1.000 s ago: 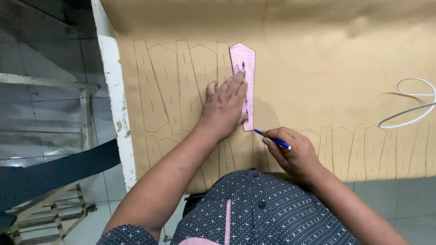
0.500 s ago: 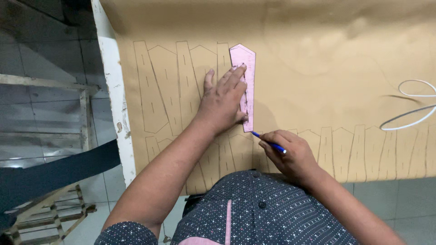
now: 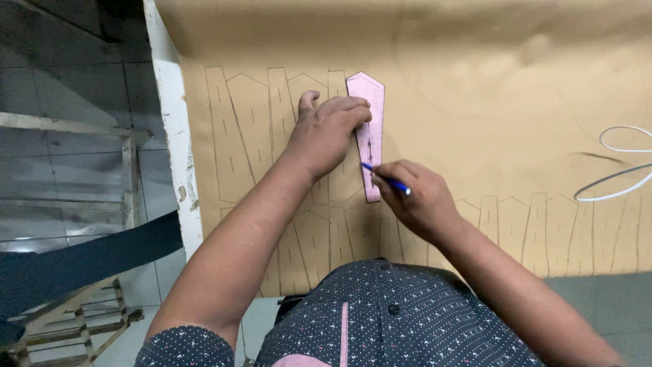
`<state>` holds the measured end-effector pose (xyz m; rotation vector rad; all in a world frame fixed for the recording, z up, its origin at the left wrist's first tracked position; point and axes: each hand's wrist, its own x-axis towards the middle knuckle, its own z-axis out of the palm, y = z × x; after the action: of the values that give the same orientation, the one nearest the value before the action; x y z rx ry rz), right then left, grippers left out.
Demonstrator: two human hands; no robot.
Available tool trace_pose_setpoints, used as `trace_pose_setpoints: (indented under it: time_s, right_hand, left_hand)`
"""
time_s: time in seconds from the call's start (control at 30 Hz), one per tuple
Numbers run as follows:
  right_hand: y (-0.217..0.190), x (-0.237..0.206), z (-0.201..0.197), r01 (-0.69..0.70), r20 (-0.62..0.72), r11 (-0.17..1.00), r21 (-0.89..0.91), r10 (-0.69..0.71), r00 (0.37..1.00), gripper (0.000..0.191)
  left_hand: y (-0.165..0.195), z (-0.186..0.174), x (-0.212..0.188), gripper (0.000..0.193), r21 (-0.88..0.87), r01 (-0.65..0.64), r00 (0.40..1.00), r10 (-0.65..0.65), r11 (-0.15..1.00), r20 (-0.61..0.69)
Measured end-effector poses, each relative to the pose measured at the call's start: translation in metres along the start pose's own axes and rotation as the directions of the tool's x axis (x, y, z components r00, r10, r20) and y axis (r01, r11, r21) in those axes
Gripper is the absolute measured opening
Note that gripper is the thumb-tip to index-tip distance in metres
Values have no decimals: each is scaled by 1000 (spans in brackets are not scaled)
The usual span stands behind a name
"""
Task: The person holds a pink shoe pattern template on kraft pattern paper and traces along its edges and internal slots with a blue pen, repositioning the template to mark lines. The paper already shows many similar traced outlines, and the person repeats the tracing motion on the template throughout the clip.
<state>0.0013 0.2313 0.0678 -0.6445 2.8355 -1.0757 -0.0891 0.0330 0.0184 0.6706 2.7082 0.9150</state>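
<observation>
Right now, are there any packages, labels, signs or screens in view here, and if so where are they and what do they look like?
None in view: no package, label, sign or screen.
Flat things that might be mistaken for one:
Pink pointed card template, under the left hand on the sheet.
Tan sheet with pen-drawn outlines, covering the table.
Blue pen, in the right hand.
</observation>
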Motion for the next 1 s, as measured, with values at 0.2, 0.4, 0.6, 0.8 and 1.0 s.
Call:
trace_pose_setpoints:
  time_s: [0.2,0.4,0.6,0.8,1.0]
  right_hand:
    - [16,46,5,109,-152,993,36,-103,983,18]
    - [23,38,-4,-115,-282,993,10,113,953,8]
    - [33,47,-3,-77,-232,985,152,111,966,14]
    - [32,53,-1,32,-233,999,-17,-35,972,14]
    - [31,52,0,-46,-238,997,66,61,969,13]
  left_hand:
    - [-1,-3,6,47,-36,19,999,-20,999,-30]
    - [2,10,-11,23,-32,-46,990,41,998,-132]
    - [3,22,-21,10,-28,-89,973,80,996,-218]
    - [1,23,-20,9,-36,-68,977,59,997,-203]
    - [2,23,-19,9,-36,-55,979,47,998,-199]
